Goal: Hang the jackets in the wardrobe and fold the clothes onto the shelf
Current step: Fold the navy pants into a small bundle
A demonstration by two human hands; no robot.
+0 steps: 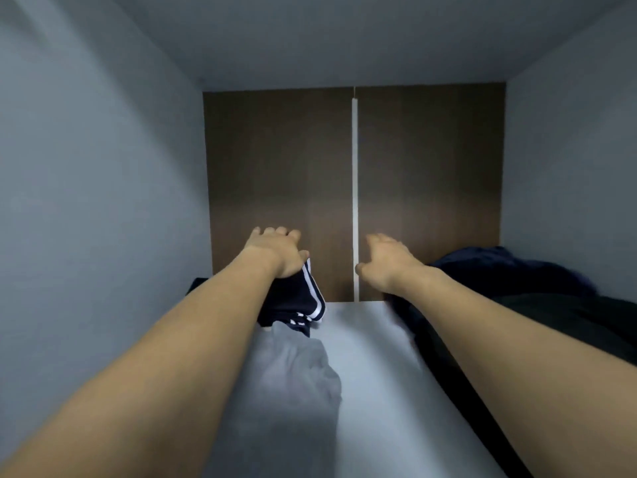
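Reaching deep into a wardrobe compartment, both bare arms are stretching over the white shelf [365,367] toward the brown back panel [282,167]. The left hand [275,251] is gripping a navy garment [296,301] with white stripes, its fingers curling over the top of the bunched cloth, which is hanging below the palm and trailing down to the shelf near the back left corner. Just in front of that garment, under the left forearm, a grey garment [293,384] is lying crumpled on the shelf, its far end touching the navy one. The right hand [387,263] is hovering apart from the left, fingers loosely spread and holding nothing, with a thin white strip [355,188] on the back panel showing between the two hands. A dark pile [510,298] of clothes is lying along the right side of the shelf, beneath and beside the right forearm; whether the wrist is touching it is hard to tell. Grey side walls [96,201] are closing in the compartment.
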